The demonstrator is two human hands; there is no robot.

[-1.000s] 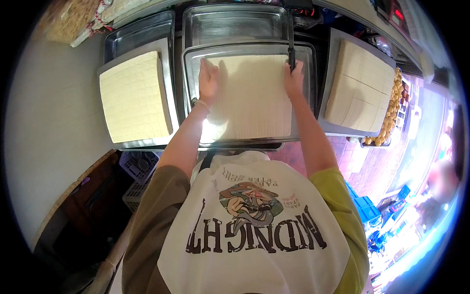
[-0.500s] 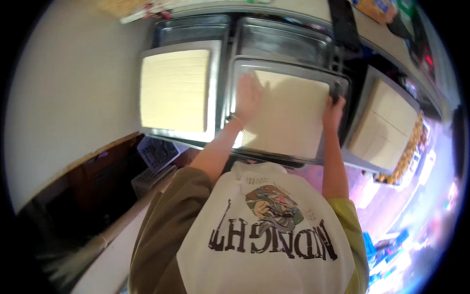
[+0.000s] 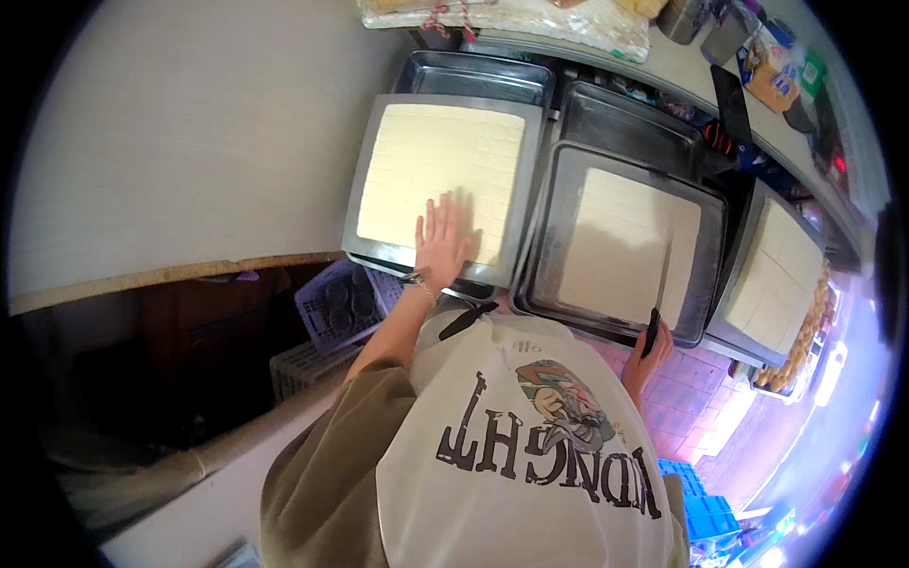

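A pale slab of tofu [image 3: 445,156] with cut lines lies on a metal sheet over a tray at the left. My left hand [image 3: 440,248] rests flat on its near part, fingers spread. The middle tofu slab [image 3: 611,251] sits in a dark-rimmed metal tray [image 3: 542,284]. At that tray's near right edge, my right hand [image 3: 651,358] grips the black handle of a knife [image 3: 651,331]. Its thin blade points away from me over the right part of the slab; whether it touches the tofu I cannot tell.
A third tofu slab [image 3: 775,270] stands at the right on a metal sheet. Behind are two metal trays [image 3: 478,78] and a cluttered shelf [image 3: 606,52]. A pale board [image 3: 189,142] fills the left side. Plastic crates [image 3: 343,308] sit below.
My left hand has moved from the middle slab to the left one. My right hand has come toward me, from the middle tray's far right to its near edge. The view has shifted.
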